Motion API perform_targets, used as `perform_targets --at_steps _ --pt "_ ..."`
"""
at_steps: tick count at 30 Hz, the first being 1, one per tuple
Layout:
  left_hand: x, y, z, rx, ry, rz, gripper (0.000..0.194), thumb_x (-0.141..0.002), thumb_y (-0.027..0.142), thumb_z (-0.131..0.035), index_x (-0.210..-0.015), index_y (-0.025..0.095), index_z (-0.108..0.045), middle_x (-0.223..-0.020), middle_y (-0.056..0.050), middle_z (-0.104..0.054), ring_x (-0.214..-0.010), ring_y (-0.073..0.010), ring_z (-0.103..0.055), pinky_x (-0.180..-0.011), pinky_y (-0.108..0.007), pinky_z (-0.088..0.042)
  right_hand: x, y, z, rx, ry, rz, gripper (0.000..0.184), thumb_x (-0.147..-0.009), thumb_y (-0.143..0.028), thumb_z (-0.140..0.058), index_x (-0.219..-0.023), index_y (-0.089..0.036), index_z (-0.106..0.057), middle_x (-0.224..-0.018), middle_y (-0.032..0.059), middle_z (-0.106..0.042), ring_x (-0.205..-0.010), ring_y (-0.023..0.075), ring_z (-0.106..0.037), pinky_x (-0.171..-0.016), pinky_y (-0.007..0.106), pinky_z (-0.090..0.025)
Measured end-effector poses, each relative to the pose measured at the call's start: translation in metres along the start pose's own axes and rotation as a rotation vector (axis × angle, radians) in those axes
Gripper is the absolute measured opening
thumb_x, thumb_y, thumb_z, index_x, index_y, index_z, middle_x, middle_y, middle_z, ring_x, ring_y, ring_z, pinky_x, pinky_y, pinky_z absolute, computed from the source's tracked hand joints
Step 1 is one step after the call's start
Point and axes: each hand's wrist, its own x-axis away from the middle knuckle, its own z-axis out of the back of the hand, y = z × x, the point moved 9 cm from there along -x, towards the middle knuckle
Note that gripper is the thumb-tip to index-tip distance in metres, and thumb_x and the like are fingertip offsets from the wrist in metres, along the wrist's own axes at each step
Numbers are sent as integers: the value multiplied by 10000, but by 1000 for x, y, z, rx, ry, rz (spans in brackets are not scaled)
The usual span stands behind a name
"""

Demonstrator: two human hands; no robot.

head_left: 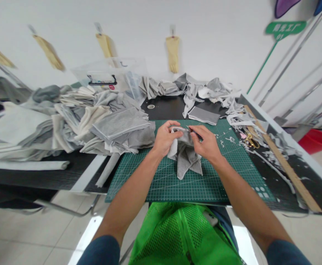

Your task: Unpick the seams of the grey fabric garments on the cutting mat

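My left hand [166, 139] is closed on a piece of grey cloth [188, 160], pinching its upper edge between thumb and fingers. The cloth's lower part hangs in folds over the green cutting mat [161, 184]. In my right hand [207, 143] is a small dark-handled tool [197, 135], its thin tip close to the edge of the cloth. My fingers cover most of the tool, so its exact kind is hidden. Both hands are close together above the middle of the mat.
Heaped grey and white cloths [122, 125] lie on the left, before a clear plastic box [108, 73]. A folded grey cloth [204, 115] is behind the mat. Gold-handled scissors [251, 141], a wooden ruler [285, 162] and scraps lie right. A red bucket [317, 141] stands beyond the table.
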Motion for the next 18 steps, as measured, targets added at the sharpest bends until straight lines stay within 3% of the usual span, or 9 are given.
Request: perform_targets --at_steps 11,18 --pt "1 5 -6 -45 -52 -68 475 -627 208 -890 -1045 190 -663 -865 -20 -774 -762 -169 -721 -752 -294 -550 3 -7 3 64 71 22 296 -952 -351 -659 -1208 -229 -740 -1130 118 -738 -1036 263 -689 -940 455 -585" --pt "3 8 -8 -61 -40 -101 479 -635 213 -884 -1058 182 -662 -868 -29 -782 -783 -181 -740 -785 -314 -570 4 -6 0 105 68 65 276 -969 -304 -624 -1200 -222 -752 -1088 115 -747 -1014 258 -688 -915 445 -593"
